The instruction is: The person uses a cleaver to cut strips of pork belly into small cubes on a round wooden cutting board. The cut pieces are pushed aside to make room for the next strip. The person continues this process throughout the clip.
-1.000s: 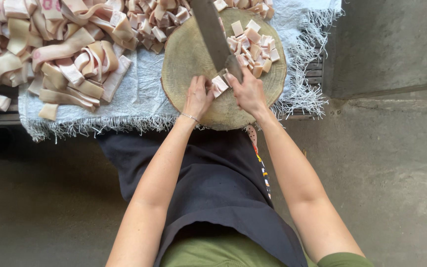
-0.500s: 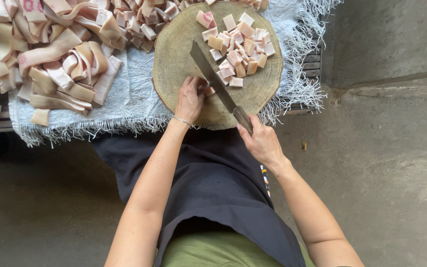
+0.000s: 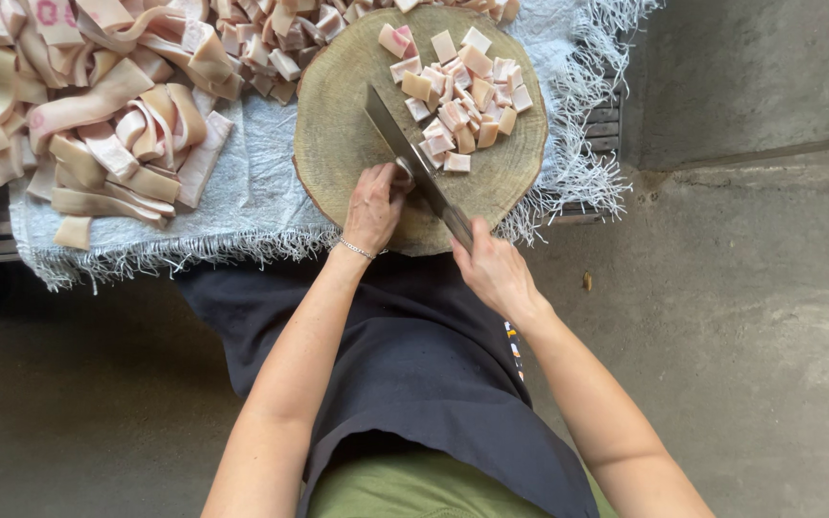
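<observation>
Wooden round chopping block (image 3: 347, 115) carries the work: the right hand (image 3: 493, 273) grips the knife (image 3: 413, 158) by its handle while the left hand (image 3: 373, 206), fingers curled, pins a meat strip (image 3: 403, 173) beside the blade, cut cubes (image 3: 462, 96) lying beyond.

A single head-worn camera is looking almost straight down from above the person's own body, so the forearms are rising from the bottom edge toward the top. It is facing the near edge of the pale blue fringed cloth (image 3: 261, 182), which is filling the upper left, while the round wooden chopping block (image 3: 338, 115) is sitting at top centre. The view is sitting close, at arm's length, cutting off the far side of the block. Grey concrete floor (image 3: 741, 317) is filling the right side.
</observation>
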